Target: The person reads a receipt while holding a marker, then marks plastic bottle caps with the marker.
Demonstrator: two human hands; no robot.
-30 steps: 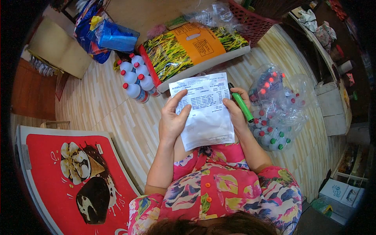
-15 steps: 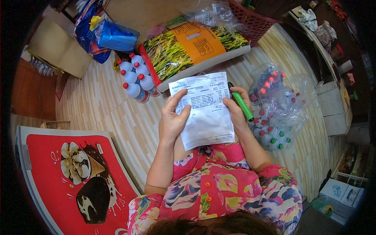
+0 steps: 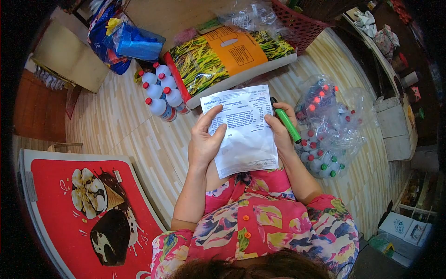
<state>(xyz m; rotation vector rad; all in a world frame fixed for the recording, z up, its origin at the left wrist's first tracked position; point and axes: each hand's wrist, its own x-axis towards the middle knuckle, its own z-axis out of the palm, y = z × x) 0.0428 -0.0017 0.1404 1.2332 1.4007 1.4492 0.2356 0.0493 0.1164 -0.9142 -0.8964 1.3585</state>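
Note:
A white printed delivery receipt (image 3: 244, 146) is held up in front of my lap, its text facing me. My left hand (image 3: 207, 139) grips its left edge, thumb on top and the other fingers mostly behind the sheet. On the opposite edge, my right hand (image 3: 281, 128) pinches the paper with its thumb. That same hand also keeps a green marker (image 3: 289, 126) with a black end tucked between its fingers, slanting down to the right. Faint handwriting shows near the bottom of the paper.
White bottles with red caps (image 3: 158, 107) stand on the floor beside a large printed sack (image 3: 197, 69). Clear plastic packs of capped bottles (image 3: 320, 153) lie at right. A red ice-cream chest lid (image 3: 51, 209) is at lower left, a red basket (image 3: 302, 28) at the back.

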